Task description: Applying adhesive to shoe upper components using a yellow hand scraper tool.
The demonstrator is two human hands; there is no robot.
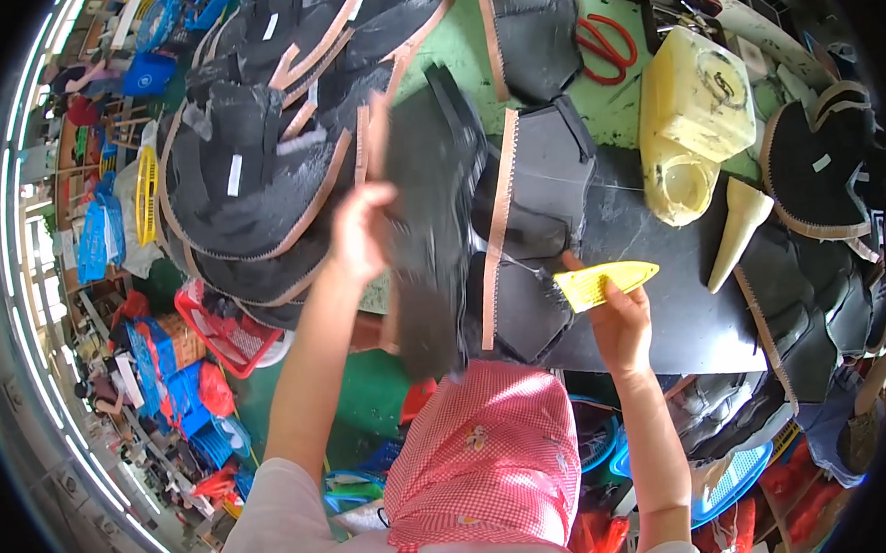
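Observation:
My left hand (359,236) grips the left edge of a black shoe upper piece (422,227), which is raised off the table and smeared by motion. Some of that hand's fingers are hidden behind the piece. My right hand (621,322) is closed around a yellow-handled brush (609,284), its dark bristle end pointing left. Under the bristles, another black upper piece (544,191) with a tan toothed edge strip lies flat on the dark work board (680,314). Left of my left hand is a pile of similar black uppers (234,202).
A cut-open yellow plastic jug (694,103) stands at the back right, with a cream-coloured pointed tool (741,231) nearby. Red-handled scissors (606,50) lie on the green tabletop (441,41). More black uppers (823,166) sit at the right. A red basket (221,333) is below left.

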